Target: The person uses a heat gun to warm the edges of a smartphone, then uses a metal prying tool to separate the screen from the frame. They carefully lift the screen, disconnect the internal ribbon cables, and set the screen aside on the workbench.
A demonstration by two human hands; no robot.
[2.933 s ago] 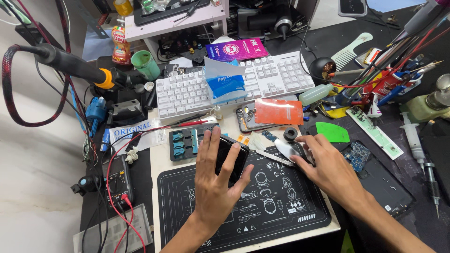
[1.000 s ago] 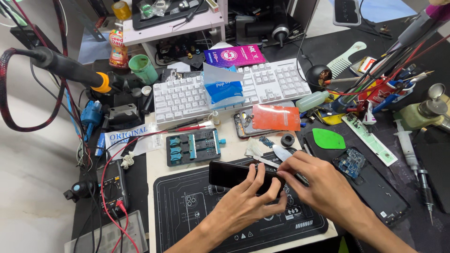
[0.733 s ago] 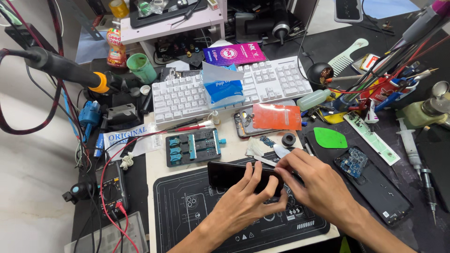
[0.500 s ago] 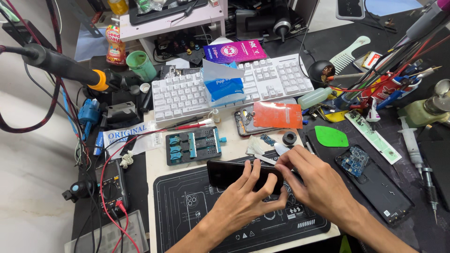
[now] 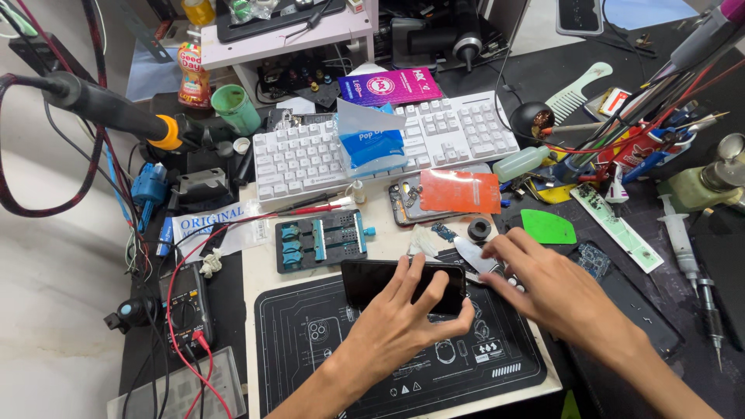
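Left hand (image 5: 403, 318) fingers clamping black phone (image 5: 372, 281) flat on repair mat (image 5: 310, 357); right hand (image 5: 555, 291) fingers spread, reaching metal pry blade (image 5: 473, 256). Prying not started.

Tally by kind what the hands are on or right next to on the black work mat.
Hands: 2, left hand and right hand
Black phone: 1
Metal pry blade: 1
Black work mat: 1
Total: 5

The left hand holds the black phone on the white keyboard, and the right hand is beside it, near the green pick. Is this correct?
Not quite. In the head view the left hand holds the phone on the black mat, not on the keyboard. The right hand is beside it, near the green pick.
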